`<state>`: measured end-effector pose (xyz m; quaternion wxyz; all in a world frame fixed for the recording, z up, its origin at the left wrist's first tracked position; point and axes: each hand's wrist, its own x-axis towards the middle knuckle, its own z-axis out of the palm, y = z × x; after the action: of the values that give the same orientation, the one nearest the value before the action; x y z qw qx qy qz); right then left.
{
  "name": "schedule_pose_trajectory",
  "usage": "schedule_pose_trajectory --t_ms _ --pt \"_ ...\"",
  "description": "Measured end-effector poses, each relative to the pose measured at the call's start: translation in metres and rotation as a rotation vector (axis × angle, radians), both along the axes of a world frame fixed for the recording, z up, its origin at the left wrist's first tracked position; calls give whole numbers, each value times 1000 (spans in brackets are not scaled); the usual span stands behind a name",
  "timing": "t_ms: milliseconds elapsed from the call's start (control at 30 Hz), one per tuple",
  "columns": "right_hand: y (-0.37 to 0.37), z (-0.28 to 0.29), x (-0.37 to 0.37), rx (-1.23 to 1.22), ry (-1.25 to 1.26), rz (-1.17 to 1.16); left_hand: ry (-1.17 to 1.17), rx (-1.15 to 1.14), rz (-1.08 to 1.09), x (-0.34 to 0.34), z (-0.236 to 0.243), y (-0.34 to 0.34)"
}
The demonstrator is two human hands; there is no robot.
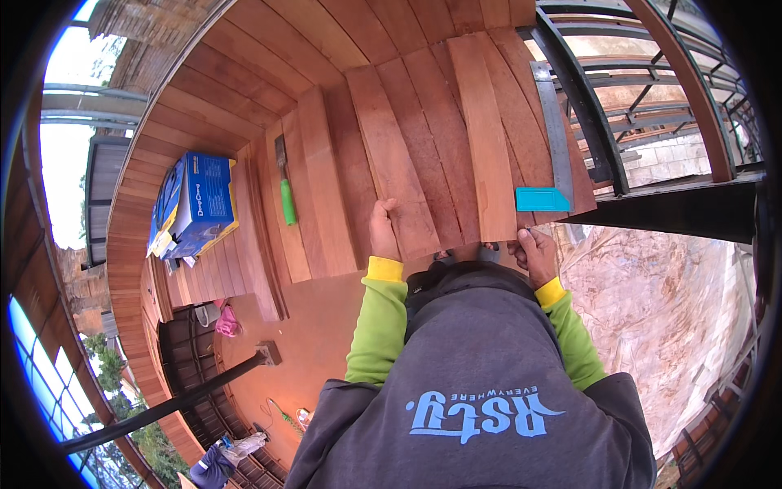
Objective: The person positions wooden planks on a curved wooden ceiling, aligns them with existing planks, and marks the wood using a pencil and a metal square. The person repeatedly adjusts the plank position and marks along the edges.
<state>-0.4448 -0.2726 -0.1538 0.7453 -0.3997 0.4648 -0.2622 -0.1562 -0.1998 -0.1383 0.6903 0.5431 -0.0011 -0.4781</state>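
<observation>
My left hand (384,231) is closed at the left edge of a reddish-brown wooden plank (399,163), its thumb lying on the plank's top near the close end. My right hand (535,256) is pinched closed just off the near corner of another plank (486,138); a small dark thing shows at its fingertips, too small to name. Just beyond that hand lies a try square (544,200) with a turquoise stock and a metal blade. Farther left, a flat-bladed hand tool with a green handle (287,202) rests on the boards.
A blue and yellow box (208,191) sits on the planking at left. Black metal framing (582,106) borders the boards at right. Below lie a reddish floor (318,326) and a pale stained surface (660,301). A dark metal bar (175,411) crosses the lower left.
</observation>
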Motion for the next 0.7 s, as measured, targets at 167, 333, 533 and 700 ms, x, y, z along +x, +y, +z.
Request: schedule_pose_trajectory --t_ms 167,333,533,700 --pt "-1 -2 0 -4 -3 4 30 -48 97 -12 13 -5" --pt "-1 0 2 15 -9 -5 9 -33 157 -11 7 -3" --pt "-1 0 1 17 -17 -2 0 -49 151 -14 10 -5" --pt "-2 2 1 16 -7 5 20 -59 149 -4 -16 -2"
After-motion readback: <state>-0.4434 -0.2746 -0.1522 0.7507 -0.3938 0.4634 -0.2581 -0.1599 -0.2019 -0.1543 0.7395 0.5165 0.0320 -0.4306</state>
